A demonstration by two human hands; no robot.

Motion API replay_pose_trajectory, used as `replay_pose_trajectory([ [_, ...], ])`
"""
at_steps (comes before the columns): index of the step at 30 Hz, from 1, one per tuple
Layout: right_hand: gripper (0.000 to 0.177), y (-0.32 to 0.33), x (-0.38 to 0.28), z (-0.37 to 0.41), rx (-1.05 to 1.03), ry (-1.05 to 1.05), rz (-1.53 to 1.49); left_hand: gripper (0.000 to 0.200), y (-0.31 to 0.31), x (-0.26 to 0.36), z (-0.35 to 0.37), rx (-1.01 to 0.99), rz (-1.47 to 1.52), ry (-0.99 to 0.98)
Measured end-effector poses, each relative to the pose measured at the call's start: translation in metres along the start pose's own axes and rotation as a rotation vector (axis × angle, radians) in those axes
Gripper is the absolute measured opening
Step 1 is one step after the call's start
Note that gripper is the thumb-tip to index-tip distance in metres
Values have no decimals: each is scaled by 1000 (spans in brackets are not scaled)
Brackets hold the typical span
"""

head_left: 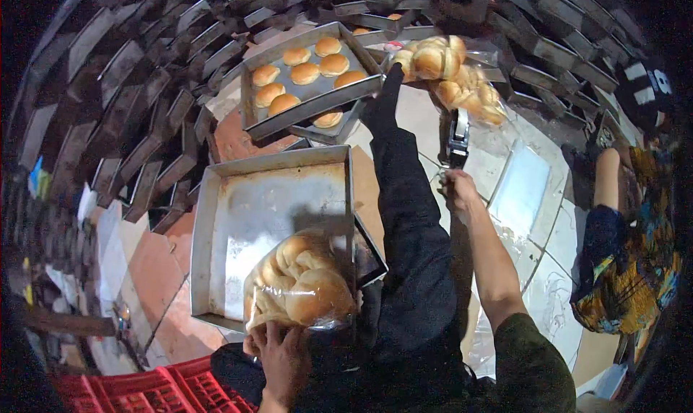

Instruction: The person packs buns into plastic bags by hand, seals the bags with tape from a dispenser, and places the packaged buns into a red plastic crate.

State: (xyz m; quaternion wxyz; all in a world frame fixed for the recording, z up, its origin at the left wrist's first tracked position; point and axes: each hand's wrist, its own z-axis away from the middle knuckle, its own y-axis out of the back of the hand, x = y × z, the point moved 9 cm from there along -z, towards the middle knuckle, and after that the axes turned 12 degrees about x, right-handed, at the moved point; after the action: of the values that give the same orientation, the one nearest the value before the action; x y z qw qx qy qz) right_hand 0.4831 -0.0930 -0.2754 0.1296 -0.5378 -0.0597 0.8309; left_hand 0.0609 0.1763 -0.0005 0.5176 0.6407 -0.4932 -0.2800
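My left hand (278,359) is closed on the gathered end of a clear plastic bag of buns (303,283). The glossy brown buns sit packed together in the bag, over the near right corner of a large metal baking pan (231,233). Stretched forward on the right, my right hand (460,189) has its fingers closed at the near end of a black tape dispenser (458,142), seemingly pinching its tape. The tape itself is too small to make out. A dark-clothed leg (415,218) lies between my two hands.
Farther off, a metal tray (249,113) holds several round buns (304,72). Bagged buns (462,81) lie beyond the dispenser. A stack of clear plastic bags (520,186) rests on the tiles. A red crate (151,391) is near left; another person (624,247) sits at right. Metal pans surround the area.
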Motion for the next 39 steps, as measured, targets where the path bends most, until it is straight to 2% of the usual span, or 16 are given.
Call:
replay_pose_trajectory([
  [2, 11, -14, -20, 14, -102, -75, -49, 14, 4, 0, -5, 7, 2, -9],
  [4, 12, -26, -72, 58, -71, 248, 56, 14, 11, -1, -13, -20, 6, -30],
  [6, 12, -66, -105, 140, -160, 183, -93, 15, 6, -10, -25, -93, 111, 14],
  [7, 11, -82, -115, 175, -265, 244, -93, 13, 8, -13, -30, -117, -2, 6],
  [8, 11, -97, -121, 207, -368, 308, -98, 13, 10, -17, -37, -88, 20, 11],
  [10, 7, -118, -127, 268, -442, 526, 127, 13, 19, -27, -53, -33, 50, 36],
  [12, 6, -147, -129, 329, -505, 665, 177, 17, 14, -29, -65, -187, 96, 25],
  [14, 9, -171, -129, 375, -564, 807, 303, 20, 14, -35, -78, -215, 86, 34],
  [16, 13, -190, -130, 412, -582, 1080, 435, 24, 12, -42, -86, -248, 75, 50],
  [20, 14, -227, -124, 441, -552, 1304, 658, 30, 10, -51, -92, -233, 124, 75],
  [24, 14, -243, -103, 418, -461, 1316, 704, 30, 16, -49, -90, -211, 184, 45],
  [26, 15, -240, -98, 408, -386, 1191, 630, 29, 16, -49, -88, -207, 185, 36],
  [28, 16, -241, -93, 409, -354, 1221, 617, 28, 16, -47, -85, -168, 178, 19],
  [30, 18, -237, -90, 400, -245, 1142, 653, 28, 17, -42, -82, -171, 203, 19],
  [35, 29, -239, -86, 396, -86, 1115, 714, 28, 14, -35, -72, -183, 155, 37],
  [39, 28, -247, -86, 386, -34, 1043, 797, 27, 14, -30, -73, -163, 122, 9],
])
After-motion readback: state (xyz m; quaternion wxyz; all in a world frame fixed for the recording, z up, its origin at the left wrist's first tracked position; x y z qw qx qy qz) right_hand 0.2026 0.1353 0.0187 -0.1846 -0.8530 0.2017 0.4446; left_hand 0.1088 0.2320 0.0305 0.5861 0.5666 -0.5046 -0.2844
